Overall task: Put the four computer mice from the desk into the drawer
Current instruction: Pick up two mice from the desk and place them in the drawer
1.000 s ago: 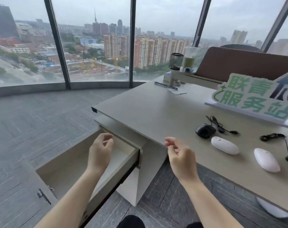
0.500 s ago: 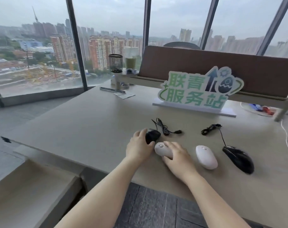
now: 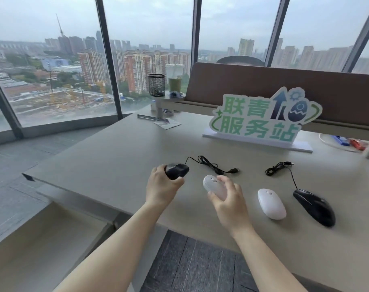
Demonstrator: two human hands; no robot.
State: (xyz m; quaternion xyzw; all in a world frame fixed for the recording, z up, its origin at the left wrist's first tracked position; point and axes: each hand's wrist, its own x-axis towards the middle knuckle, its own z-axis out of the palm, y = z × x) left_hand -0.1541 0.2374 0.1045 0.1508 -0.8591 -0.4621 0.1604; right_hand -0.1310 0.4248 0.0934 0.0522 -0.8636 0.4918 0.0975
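My left hand (image 3: 161,187) grips a small black wired mouse (image 3: 177,170), raised slightly off the desk (image 3: 107,157); its cable (image 3: 211,165) trails right across the desktop. In my right hand (image 3: 227,199) I hold a white wireless mouse (image 3: 212,184), also lifted. A second white mouse (image 3: 271,203) lies on the desk to the right. Beside it sits a larger black wired mouse (image 3: 314,206) with its coiled cable (image 3: 278,168) behind it. The open drawer (image 3: 42,249) shows at the lower left, below the desk edge.
A green and white sign (image 3: 261,119) stands at the back of the desk before a brown partition (image 3: 284,85). A black mesh pen cup (image 3: 156,84) and a cup of green drink (image 3: 174,80) sit on a shelf at the back left. Papers (image 3: 166,123) lie nearby.
From hanging empty over the open drawer, both hands reached to the desk. The left closed on the black mouse, the right on the white one, and both mice now lift.
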